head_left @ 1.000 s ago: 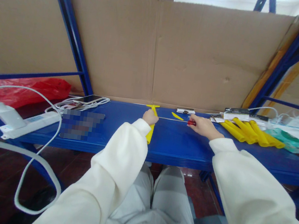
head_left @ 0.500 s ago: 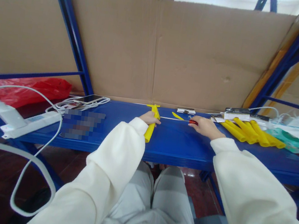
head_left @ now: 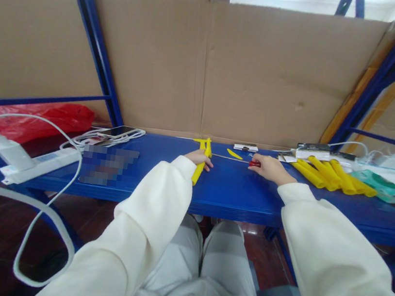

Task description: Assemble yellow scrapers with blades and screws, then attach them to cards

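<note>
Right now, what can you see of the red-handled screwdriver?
The screwdriver has a red handle, partly covered by the right hand gripping it, and a thin, straight, metallic-looking shaft. It is held nearly level over the blue table, pointing toward the yellow piece held in the left hand. The shaft's far end reaches that piece; the tip is too small to make out.

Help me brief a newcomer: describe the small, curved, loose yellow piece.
On the long blue table, find the small white box near the brown cardboard wall. Just left and nearer lies the curved yellow piece, a slim sliver, unlike the thick yellow tubes farther right.
</note>
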`<control>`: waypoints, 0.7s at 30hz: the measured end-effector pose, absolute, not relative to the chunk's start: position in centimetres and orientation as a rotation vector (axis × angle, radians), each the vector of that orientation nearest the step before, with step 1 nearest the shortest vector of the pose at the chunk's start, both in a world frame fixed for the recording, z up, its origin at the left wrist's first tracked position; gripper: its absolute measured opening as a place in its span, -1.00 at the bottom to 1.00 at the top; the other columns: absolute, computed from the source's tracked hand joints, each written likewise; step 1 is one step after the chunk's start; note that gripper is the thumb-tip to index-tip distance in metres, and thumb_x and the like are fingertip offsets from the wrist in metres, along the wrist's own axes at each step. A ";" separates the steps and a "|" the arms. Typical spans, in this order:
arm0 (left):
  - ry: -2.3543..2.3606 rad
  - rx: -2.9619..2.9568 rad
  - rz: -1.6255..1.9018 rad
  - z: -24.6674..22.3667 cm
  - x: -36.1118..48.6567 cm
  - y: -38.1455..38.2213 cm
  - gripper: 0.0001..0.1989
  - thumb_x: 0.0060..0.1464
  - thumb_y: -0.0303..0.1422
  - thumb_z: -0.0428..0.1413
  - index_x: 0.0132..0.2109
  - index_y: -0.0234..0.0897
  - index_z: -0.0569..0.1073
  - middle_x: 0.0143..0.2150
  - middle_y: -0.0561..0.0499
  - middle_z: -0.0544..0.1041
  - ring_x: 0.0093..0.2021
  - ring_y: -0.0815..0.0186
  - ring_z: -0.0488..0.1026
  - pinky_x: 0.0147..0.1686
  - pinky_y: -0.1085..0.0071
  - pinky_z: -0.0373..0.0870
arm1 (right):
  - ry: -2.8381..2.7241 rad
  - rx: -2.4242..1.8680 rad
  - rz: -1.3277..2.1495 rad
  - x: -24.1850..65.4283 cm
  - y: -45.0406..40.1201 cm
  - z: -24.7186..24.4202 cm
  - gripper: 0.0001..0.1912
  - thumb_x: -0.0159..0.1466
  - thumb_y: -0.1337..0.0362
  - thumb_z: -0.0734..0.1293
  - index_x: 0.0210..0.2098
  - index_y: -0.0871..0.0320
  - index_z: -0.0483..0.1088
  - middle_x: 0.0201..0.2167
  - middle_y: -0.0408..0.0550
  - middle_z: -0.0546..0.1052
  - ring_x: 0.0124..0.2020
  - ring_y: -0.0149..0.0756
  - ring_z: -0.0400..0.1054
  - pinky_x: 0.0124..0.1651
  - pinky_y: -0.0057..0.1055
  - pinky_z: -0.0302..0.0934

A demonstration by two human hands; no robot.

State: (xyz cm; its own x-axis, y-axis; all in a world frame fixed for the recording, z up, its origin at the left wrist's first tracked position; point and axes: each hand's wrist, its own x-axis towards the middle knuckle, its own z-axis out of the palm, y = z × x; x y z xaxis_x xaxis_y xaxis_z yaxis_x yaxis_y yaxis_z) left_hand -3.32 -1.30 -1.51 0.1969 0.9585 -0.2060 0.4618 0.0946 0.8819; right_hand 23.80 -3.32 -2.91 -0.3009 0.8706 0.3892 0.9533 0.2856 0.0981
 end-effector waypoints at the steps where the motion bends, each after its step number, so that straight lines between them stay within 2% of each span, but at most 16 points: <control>1: 1.409 1.523 0.658 -1.5 -3.3 -1.3 -0.66 -0.10 -0.63 0.25 -0.15 -0.40 0.38 -0.58 0.10 0.45 -0.58 0.35 0.46 -0.48 0.47 0.35 | -2.303 -1.679 -0.450 23.8 -3.4 -2.9 -0.86 0.26 0.15 0.31 -0.26 0.07 0.41 -0.29 0.00 0.61 -0.27 -0.13 0.48 -0.34 -0.37 0.17; 6: 1.394 1.567 0.624 -1.6 -3.4 -1.2 -0.74 -0.13 -0.61 0.27 -0.29 -0.35 0.39 -0.58 0.10 0.46 -0.56 0.35 0.48 -0.46 0.47 0.38 | -2.319 -1.645 -0.425 24.1 -3.1 -3.1 -0.82 0.29 0.13 0.28 -0.23 0.07 0.45 -0.25 0.01 0.61 -0.24 -0.14 0.48 -0.31 -0.37 0.19; 13: 1.424 1.608 0.633 -1.6 -3.3 -1.2 -0.85 -0.05 -0.65 0.17 -0.31 -0.38 0.42 -0.63 0.08 0.45 -0.55 0.34 0.49 -0.43 0.46 0.41 | -2.324 -1.651 -0.308 24.3 -2.5 -3.5 -0.81 0.29 0.16 0.28 -0.22 0.11 0.46 -0.24 0.05 0.60 -0.23 -0.14 0.48 -0.22 -0.34 0.26; 16: 1.443 1.636 0.643 -1.7 -3.2 -1.1 -0.83 -0.06 -0.65 0.15 -0.27 -0.40 0.45 -0.62 0.07 0.47 -0.52 0.32 0.51 -0.39 0.44 0.44 | -2.312 -1.644 -0.294 24.3 -2.3 -3.5 -0.83 0.28 0.18 0.29 -0.22 0.12 0.44 -0.25 0.06 0.60 -0.23 -0.13 0.49 -0.20 -0.33 0.27; 21: 1.457 1.660 0.642 -1.7 -3.1 -1.1 -0.85 -0.08 -0.65 0.15 -0.31 -0.41 0.47 -0.65 0.06 0.47 -0.51 0.29 0.52 -0.39 0.43 0.45 | -2.269 -1.627 -0.216 24.4 -2.1 -3.7 -0.87 0.23 0.24 0.34 -0.23 0.11 0.38 -0.28 0.03 0.59 -0.26 -0.17 0.48 -0.23 -0.36 0.27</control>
